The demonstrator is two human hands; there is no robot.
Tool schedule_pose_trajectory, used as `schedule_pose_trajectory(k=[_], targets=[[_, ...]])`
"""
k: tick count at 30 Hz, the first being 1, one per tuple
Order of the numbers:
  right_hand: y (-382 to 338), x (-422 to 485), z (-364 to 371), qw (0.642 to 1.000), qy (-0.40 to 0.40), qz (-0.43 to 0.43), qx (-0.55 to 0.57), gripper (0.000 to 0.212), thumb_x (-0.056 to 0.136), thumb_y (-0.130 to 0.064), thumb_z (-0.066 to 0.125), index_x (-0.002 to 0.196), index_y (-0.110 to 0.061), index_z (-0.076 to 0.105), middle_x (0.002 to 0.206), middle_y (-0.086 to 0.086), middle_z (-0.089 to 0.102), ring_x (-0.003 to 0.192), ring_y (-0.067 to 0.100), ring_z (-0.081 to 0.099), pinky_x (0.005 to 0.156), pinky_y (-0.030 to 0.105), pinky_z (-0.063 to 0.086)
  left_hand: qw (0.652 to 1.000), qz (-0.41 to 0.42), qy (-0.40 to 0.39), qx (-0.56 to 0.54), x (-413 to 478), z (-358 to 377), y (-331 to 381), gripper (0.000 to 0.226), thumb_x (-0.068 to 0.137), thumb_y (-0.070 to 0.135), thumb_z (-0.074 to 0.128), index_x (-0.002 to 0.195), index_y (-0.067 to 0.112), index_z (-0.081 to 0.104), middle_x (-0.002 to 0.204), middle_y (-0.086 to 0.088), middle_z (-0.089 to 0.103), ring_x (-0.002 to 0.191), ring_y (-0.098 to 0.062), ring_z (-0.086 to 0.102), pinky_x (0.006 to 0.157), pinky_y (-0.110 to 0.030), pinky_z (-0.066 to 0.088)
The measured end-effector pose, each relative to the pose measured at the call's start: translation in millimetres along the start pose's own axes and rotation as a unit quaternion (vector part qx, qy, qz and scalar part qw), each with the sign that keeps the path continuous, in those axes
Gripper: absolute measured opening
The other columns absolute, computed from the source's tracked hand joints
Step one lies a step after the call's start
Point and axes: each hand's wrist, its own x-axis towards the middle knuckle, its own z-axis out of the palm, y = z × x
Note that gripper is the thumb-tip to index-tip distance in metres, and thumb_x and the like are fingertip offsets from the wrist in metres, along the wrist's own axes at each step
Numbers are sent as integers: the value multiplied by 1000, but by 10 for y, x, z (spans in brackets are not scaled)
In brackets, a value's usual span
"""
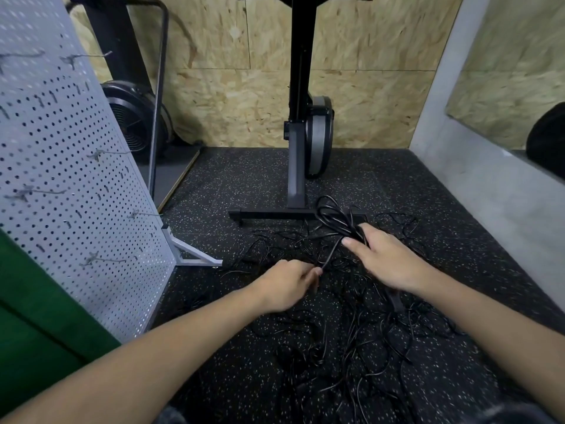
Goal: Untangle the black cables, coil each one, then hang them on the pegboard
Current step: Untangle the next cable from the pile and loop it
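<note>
Step in hand: coiling 1 cable drawn out of the tangle. The right hand (pixel 385 258) grips a bundle of finished loops, the coil (pixel 334 218), with its fingers closed round the gathered part and the loops standing up on the far side of the hand. The left hand (pixel 284 286) pinches the free strand (pixel 331 252) that runs from its fingertips up to the coil. Both hands work just above the floor (pixel 244 185), over the tangle of black cables (pixel 351 332), which spreads from near the person to the foot of the exercise machine (pixel 301 117) at the far side. To do the step well, feed the strand through the left hand under light tension, so that knots and crossings are felt before they reach the coil. Lay each new loop the same size as the last, and let the cable roll between the fingers so that no twist builds up. Where the strand snags in the tangle, stop and lift the crossing cable clear; do not pull hard. Keep the right hand closed on the bundle until the end is wrapped or tucked. The pegboard (pixel 61 179) stands at the left, near enough to reach, with wire hooks (pixel 101 154) projecting from it; hanging is not yet done. Containers: no bin, box or tray shows in the view, and the cables lie loose on the floor.
</note>
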Motion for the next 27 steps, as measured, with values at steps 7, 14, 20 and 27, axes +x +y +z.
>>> schedule_pose_trajectory(k=[7, 14, 20, 27], targets=[[50, 109, 247, 991, 53, -11, -126, 28, 109, -40, 46, 103, -13, 44, 107, 14, 65, 94, 33, 64, 79, 45, 51, 960, 156, 13, 234, -212, -39, 597, 37, 112, 36, 38, 97, 11, 61, 83, -12, 68, 69, -30, 62, 71, -42, 56], [24, -5, 123, 993, -107, -29, -33, 31, 105, -42, 33, 109, -17, 50, 91, 3, 59, 80, 21, 54, 68, 39, 40, 953, 217, 136, 161, -189, -602, 433, 22, 106, 41, 57, 102, 25, 71, 90, 10, 73, 79, -9, 64, 73, -36, 55], [-202, -225, 296, 958, -229, -170, -29, 13, 99, -35, 58, 108, -41, 52, 96, -13, 61, 80, 3, 57, 73, 30, 50, 968, 175, 180, -11, -155, -652, 246, 28, 77, 50, 88, 79, 26, 73, 75, 13, 71, 74, -4, 65, 69, -27, 52], [-369, -340, 236, 952, -182, -247, 2, 13, 109, -30, 50, 118, -39, 55, 113, -19, 66, 102, -3, 60, 90, 19, 48, 961, 56, -4, -272, -84, -687, -142, 25, 84, 37, 81, 79, 13, 76, 75, -2, 70, 69, -11, 61, 67, -23, 49]])
